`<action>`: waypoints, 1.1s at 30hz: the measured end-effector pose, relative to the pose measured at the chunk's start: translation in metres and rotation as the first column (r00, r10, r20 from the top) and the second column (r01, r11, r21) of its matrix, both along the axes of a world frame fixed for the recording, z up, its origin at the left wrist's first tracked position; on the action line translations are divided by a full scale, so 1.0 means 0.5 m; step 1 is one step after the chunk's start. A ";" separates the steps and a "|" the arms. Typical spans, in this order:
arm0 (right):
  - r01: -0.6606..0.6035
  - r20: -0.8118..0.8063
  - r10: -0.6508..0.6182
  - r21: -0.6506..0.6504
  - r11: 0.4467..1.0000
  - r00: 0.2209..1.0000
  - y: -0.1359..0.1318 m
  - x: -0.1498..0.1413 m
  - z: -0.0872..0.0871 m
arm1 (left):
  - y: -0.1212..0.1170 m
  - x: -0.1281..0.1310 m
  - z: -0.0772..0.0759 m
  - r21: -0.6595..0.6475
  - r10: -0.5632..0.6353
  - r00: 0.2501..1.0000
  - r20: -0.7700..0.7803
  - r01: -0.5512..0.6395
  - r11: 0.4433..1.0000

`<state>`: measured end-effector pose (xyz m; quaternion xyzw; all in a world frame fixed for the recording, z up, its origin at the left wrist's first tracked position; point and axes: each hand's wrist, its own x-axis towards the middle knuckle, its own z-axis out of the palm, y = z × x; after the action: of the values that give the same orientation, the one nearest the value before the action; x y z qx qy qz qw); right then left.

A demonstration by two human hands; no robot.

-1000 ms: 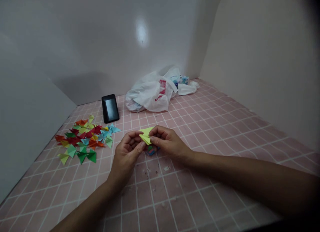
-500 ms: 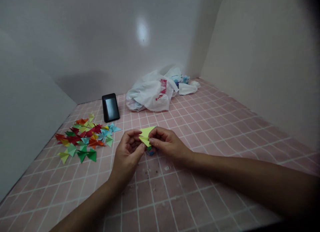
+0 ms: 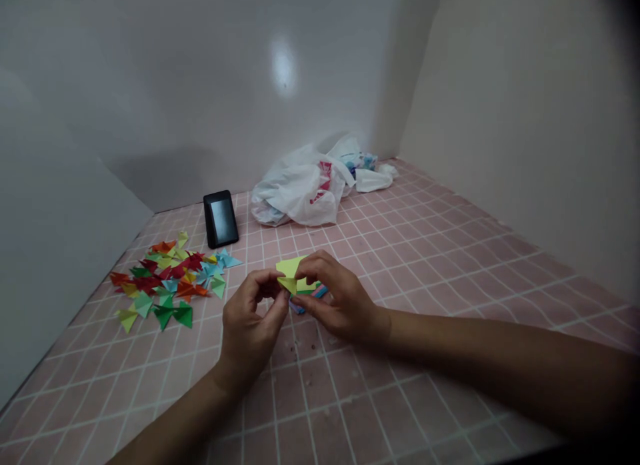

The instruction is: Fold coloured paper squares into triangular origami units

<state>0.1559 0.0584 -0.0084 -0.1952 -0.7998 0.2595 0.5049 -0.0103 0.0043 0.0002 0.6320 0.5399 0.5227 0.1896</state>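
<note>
A small piece of folded yellow paper (image 3: pixel 287 285) is pinched at its left end between the thumb and fingers of my left hand (image 3: pixel 251 311). From the other side, my right hand (image 3: pixel 345 301) has its index finger and thumb at the paper's right edge, index above and thumb below. Behind and beneath the hands lies a stack of colored paper sheets (image 3: pixel 290 266), yellow on top, with green, pink and blue edges showing. My fingers hide part of the stack.
To the left lies a spread of folded paper pieces (image 3: pixel 167 271) in several colors. A black phone-like device (image 3: pixel 221 218) leans farther back. White plastic bags (image 3: pixel 300 188) rest against the back wall. Pink tiles with pale lines form the surface (image 3: pixel 360 405), with walls around it.
My right thumb and index finger have spread apart and shifted at the folded paper's right edge. The folded piece looks narrower, and more of the stack shows beneath my right hand.
</note>
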 end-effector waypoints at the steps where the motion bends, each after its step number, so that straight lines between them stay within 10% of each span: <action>1: 0.008 0.016 -0.009 0.052 0.999 1.000 -0.001 0.000 0.000 | 0.000 0.000 -0.001 -0.013 0.001 1.000 0.009 -0.001 1.000; 9: 0.048 0.058 -0.055 0.119 0.992 0.997 -0.001 0.001 -0.001 | -0.001 0.006 -0.007 -0.083 -0.035 0.993 0.117 0.045 0.996; 18: -0.069 -0.020 0.067 -0.137 0.988 0.998 0.001 -0.003 -0.002 | 0.000 0.006 -0.005 -0.158 -0.045 0.980 0.193 0.077 0.985; 23: -0.139 -0.058 0.126 -0.418 0.898 0.990 0.002 -0.004 0.004 | 0.000 0.006 -0.001 -0.170 -0.049 0.970 0.239 0.092 0.981; 33: -0.143 -0.022 0.148 -0.435 0.889 0.989 0.006 -0.008 -0.002 | 0.003 0.007 0.000 -0.228 -0.037 0.958 0.283 0.104 0.968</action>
<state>0.1522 0.0612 -0.0093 -0.2442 -0.7368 0.4673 0.4232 -0.0067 0.0056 0.0000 0.5442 0.5443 0.5294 0.3568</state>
